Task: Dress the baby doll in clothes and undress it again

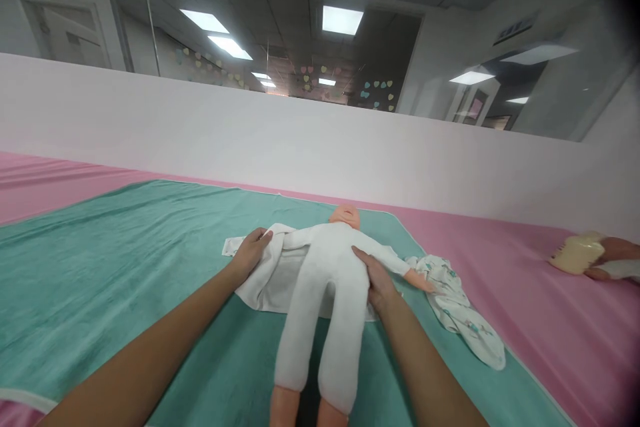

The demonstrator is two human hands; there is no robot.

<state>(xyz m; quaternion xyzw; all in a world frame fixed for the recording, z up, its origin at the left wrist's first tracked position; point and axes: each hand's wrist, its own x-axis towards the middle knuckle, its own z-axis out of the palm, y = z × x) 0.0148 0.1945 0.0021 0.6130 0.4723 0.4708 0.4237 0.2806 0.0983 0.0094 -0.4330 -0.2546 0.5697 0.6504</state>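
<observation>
On the teal blanket [125,267], near its far edge, a doll [325,260] in a white suit lay on its back, head away from the camera and legs stretched toward it, bare feet at the lower edge of view. Under its trunk lay a white towel [265,290], spread out mostly to the doll's left side. The left hand [253,250] rested palm down on that towel just beside the doll's arm, fingers loosely extended and close together, closed on nothing. The right hand [375,277] lay flat against the doll's side at the hip, fingers straight and a little apart, pressing on the suit rather than gripping it. Just past the doll's other arm, a patterned cloth [465,320] lay crumpled over the blanket's edge onto the pink sheet [550,340]. Well apart, at the far right, another person's hand [615,255] held a cream bottle [575,253] on the sheet. Behind everything ran a low white wall [300,140].
</observation>
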